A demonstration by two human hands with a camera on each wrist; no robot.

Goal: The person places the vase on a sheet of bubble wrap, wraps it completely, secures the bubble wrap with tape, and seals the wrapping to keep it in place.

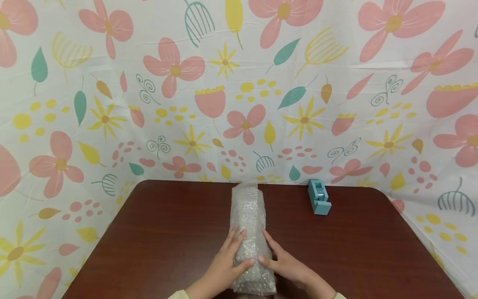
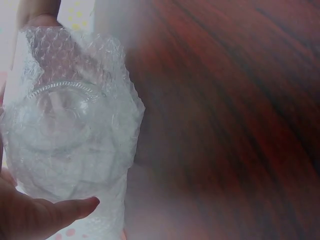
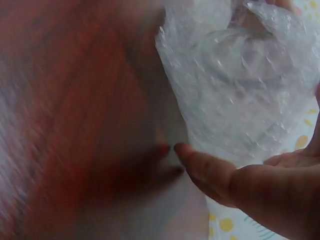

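A long bundle of bubble wrap [image 1: 249, 216] lies lengthwise on the table, in front of the person. Through its near end in the left wrist view, the round ridged base of a clear bottle [image 2: 65, 115] shows inside the wrap. The left hand [image 1: 224, 262] holds the bundle's left side, with its thumb on top and its fingers along the side. On the opposite side the right hand [image 1: 289, 263] grips it likewise, thumb on top near the left thumb. One right finger [image 3: 210, 170] reaches low beside the bundle, close to the tabletop. The bottle's far end is hidden by wrap.
A light blue tape dispenser [image 1: 319, 197] stands near the back edge of the dark brown table [image 1: 179, 224], right of the bundle. A white curtain [image 1: 261, 124] with a flower print hangs behind and around the table.
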